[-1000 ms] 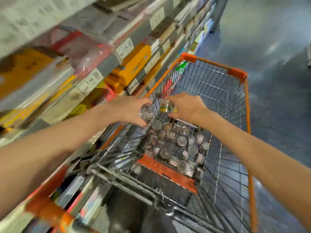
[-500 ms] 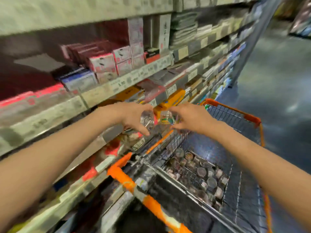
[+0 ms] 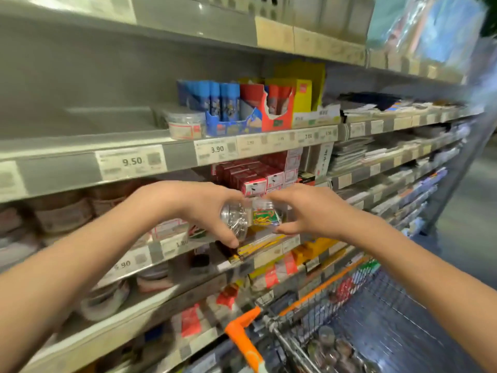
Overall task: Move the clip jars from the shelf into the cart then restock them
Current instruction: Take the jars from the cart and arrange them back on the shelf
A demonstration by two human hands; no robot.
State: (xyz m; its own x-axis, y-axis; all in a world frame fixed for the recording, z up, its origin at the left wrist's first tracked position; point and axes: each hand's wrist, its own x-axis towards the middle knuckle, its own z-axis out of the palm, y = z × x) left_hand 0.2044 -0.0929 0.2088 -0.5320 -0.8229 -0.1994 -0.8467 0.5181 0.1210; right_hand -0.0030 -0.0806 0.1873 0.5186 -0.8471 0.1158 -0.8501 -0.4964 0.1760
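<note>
Head view showed the left hand (image 3: 199,205) gripping a silver-clip jar (image 3: 234,220) and the right hand (image 3: 309,211) gripping a coloured-clip jar (image 3: 266,215), raised toward the shelf (image 3: 80,146) for restocking.

The upper shelf rail (image 3: 183,154) carries price tags: one tag (image 3: 131,162) reads 9.50, the next tag (image 3: 216,149) 3.90, and a blurry one (image 3: 308,136) looks like 3.80. A lower tag (image 3: 126,263) ends in .90; the rest are unreadable.

Grey metal shop shelving (image 3: 80,146) from nine to two o'clock, price tags (image 3: 131,161) along edges; shiny grey floor (image 3: 468,238) at three.
</note>
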